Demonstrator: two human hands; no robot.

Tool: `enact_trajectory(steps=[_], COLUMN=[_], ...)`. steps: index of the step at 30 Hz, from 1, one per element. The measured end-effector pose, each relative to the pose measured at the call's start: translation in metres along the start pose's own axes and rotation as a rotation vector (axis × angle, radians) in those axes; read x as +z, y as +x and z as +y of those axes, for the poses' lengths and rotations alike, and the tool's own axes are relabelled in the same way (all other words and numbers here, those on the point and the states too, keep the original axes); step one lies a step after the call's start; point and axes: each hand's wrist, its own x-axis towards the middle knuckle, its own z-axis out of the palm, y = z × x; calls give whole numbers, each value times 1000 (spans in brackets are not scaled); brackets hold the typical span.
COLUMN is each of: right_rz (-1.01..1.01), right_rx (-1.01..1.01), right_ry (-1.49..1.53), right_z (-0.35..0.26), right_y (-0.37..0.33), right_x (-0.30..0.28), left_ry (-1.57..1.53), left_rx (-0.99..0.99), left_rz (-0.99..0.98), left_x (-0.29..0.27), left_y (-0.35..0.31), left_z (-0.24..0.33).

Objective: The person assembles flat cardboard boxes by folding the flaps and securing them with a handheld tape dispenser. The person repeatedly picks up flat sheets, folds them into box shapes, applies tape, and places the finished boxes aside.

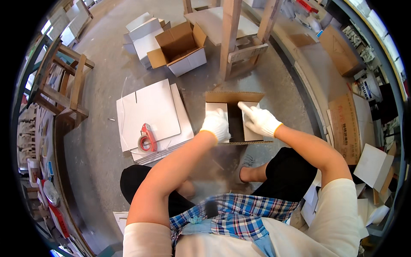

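Observation:
A cardboard box (235, 97), brown inside with white flaps, stands on the floor in front of me. Its left and right flaps are folded inward, leaving a dark gap between them, while the far flap stands up. In a white knit glove, my left hand (216, 125) lies on the left flap, its fingers slightly blurred and partly bent. My right hand (259, 121), gloved the same way, rests over the right flap with the index finger stretched toward the far side. To the left, a red tape dispenser (147, 139) lies on a stack of flat white cardboard (150, 109).
Beyond the stack are an open brown-and-white box (184, 49) and another white box (145, 36). A wooden stand (230, 38) rises ahead. Along the right lie a large brown carton (343, 128) and loose cardboard pieces (373, 165). A wooden frame (77, 83) stands at the left.

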Motion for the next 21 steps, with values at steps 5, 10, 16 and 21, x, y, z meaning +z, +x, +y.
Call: enact_trajectory(steps=[5,10,16,21], right_rz=[-212,-184,-239,-202], right_rx=[-145,-39,121,-80], right_ry=[-46,132,216,-5], right_z=[8,26,30,10], right_y=[18,32,43,40], right_x=[9,3,-3,-21], left_ry=[29,-589,-639,-673], left_rx=[90,71,-2,-70], left_rz=[61,-347,-327,-292], left_x=[16,-43,-53,-51], left_y=[-2,-18,-47,-50], left_z=[-20,-30,-22,-28])
